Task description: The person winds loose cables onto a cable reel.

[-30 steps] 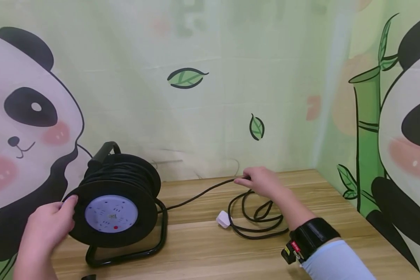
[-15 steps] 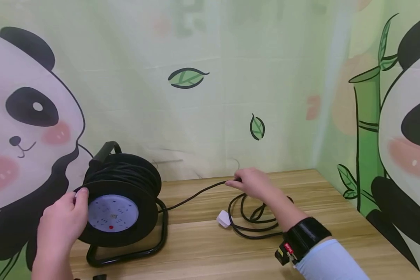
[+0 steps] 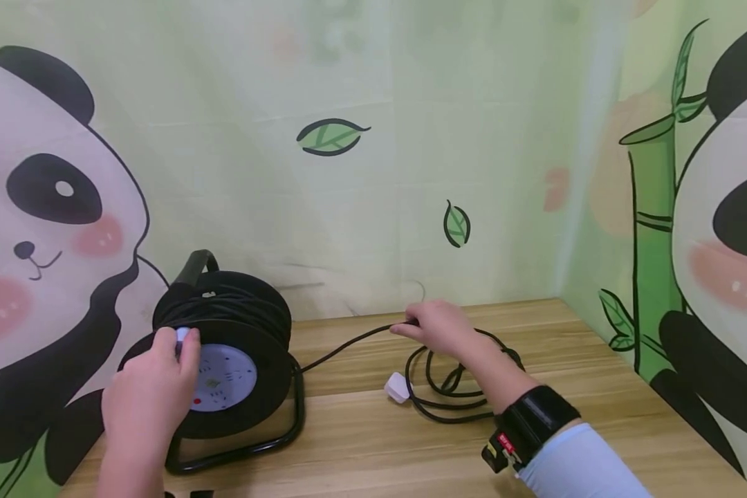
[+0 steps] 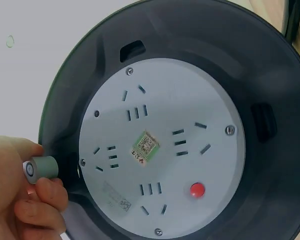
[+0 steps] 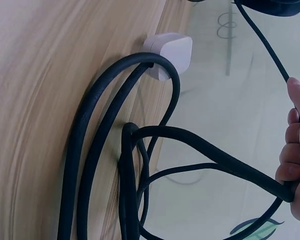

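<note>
A black cable reel (image 3: 274, 387) stands at the left on a tubular metal stand (image 3: 249, 453). On its front is a pale round socket panel (image 4: 190, 100) with a red button (image 4: 197, 190). My left hand (image 3: 152, 380) pinches the small grey knob (image 4: 44, 169) near the rim of the reel's face, between thumb and fingers. Black cable (image 3: 348, 342) runs from the reel to my right hand (image 3: 442, 328), whose fingers are curled round it. Beyond that hand the cable lies in loose loops (image 5: 85, 130), ending at a white plug (image 3: 397, 387).
Everything sits on a wood-grain table (image 3: 348, 443). Behind it hangs a pale green backdrop (image 3: 373, 228) with printed pandas and leaves. The reel's carrying handle (image 3: 193, 266) rises above the drum. A small dark object (image 3: 202, 494) shows at the bottom edge.
My left hand has moved right and slightly up with the knob, and the reel's face has turned clockwise. My right hand has shifted a little left, towards the reel, with the cable.
</note>
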Demonstrator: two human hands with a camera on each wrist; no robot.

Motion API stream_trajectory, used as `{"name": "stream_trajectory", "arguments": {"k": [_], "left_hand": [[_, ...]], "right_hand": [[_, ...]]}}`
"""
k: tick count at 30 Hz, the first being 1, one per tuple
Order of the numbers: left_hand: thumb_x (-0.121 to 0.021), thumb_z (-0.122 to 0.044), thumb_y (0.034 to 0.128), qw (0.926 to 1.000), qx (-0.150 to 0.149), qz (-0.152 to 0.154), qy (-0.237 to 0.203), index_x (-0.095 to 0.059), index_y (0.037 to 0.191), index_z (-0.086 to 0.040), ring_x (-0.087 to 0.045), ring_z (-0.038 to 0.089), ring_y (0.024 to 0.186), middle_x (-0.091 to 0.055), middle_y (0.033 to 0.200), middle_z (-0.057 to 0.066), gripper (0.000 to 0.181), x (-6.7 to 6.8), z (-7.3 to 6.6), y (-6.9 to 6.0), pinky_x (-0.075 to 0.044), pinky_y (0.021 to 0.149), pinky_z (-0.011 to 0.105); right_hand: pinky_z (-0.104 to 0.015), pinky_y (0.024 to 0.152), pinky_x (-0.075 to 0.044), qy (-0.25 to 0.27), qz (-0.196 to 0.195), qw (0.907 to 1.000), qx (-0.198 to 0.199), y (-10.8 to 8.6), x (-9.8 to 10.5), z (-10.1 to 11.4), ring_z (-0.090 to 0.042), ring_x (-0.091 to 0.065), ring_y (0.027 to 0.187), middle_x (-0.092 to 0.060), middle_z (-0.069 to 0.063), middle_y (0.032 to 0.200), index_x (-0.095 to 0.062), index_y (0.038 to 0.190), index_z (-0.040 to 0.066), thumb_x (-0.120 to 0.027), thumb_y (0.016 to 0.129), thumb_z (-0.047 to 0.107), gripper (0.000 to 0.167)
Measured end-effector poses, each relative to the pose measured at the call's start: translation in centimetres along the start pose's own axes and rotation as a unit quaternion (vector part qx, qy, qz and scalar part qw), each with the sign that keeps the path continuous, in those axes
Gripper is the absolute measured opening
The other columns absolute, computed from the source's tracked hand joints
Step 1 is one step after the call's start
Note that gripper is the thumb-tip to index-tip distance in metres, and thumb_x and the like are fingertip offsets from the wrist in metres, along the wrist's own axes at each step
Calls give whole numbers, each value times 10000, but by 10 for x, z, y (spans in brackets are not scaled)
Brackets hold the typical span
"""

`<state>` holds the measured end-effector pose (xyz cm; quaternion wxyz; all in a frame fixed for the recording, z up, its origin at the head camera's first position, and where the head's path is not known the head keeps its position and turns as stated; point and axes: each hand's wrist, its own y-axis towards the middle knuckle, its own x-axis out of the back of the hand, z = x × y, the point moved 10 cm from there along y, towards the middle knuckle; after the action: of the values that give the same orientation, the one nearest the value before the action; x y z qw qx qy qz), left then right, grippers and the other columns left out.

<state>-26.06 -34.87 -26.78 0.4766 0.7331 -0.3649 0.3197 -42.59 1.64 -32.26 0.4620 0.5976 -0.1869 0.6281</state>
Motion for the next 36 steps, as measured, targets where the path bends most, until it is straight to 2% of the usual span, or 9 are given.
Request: {"name": "stream_trajectory", "arguments": {"k": [6,11,14,18,24,28,31,34,36], "left_hand": [[-303,-557,1065,9999,-154,-68,-6,-488,1011,-34,-518,302,527,-528,631,95,557,-2,-13,-2,-381,442,408],[-343,-513,1073,9986,-391,-361,1,-480,923,-50,-498,301,484,-504,589,95,506,-4,-31,-4,-361,416,411],[-367,-491,1075,9976,-544,-423,10,-506,930,-38,-500,302,472,-521,595,107,495,-9,-42,-4,-364,406,418],[-397,-484,1068,9964,-725,-442,79,-559,945,-27,-515,316,474,-549,589,134,500,-18,-57,-7,-389,405,452],[-394,-493,1062,9966,-821,7,101,-601,928,-42,-532,336,505,-598,641,168,514,-40,-73,-10,-385,425,465],[-429,-458,1053,9961,-833,252,174,-607,910,-50,-508,301,496,-566,620,127,468,-53,-78,-11,-373,423,432],[-464,-431,1041,9952,-884,367,208,-613,895,-57,-482,269,488,-519,591,90,429,-60,-82,-12,-362,423,409],[-495,-417,1025,9940,-944,493,234,-637,891,-62,-498,264,513,-541,618,86,405,-65,-84,-13,-386,443,427],[-495,-420,1018,9930,-927,687,253,-637,854,-79,-507,262,536,-549,635,81,404,-71,-84,-13,-396,462,435]], "right_hand": [[-297,540,-392,-131,-15,9998,125,3,-4,8,-110,-493,573,-542,87,655,-579,779,223,-622,980,530,369],[-290,539,-371,-186,84,9996,192,4,-7,18,-100,-467,558,-516,87,636,-562,756,213,-626,982,518,385],[-283,531,-352,-257,164,9992,264,5,-10,27,-89,-441,543,-479,93,615,-539,730,208,-617,987,517,410],[-274,511,-330,-349,257,9974,569,9,-20,49,-73,-407,520,-428,103,587,-505,692,210,-602,1001,507,439],[-273,488,-320,-509,343,9932,984,14,-36,81,-66,-407,522,-414,108,578,-498,683,221,-616,1005,470,424],[-270,479,-296,-777,352,9899,1131,17,-46,95,-72,-388,517,-389,104,562,-482,668,213,-630,993,480,446],[-265,471,-296,-930,443,9876,1182,20,-54,104,-73,-386,516,-394,100,559,-485,663,212,-624,992,493,454],[-261,473,-313,-1028,578,9859,1188,23,-63,112,-70,-399,525,-420,105,569,-501,673,221,-606,997,507,445],[-262,475,-324,-1059,660,9849,1198,25,-69,118,-70,-409,532,-434,104,577,-509,678,222,-599,1002,505,440]]}}
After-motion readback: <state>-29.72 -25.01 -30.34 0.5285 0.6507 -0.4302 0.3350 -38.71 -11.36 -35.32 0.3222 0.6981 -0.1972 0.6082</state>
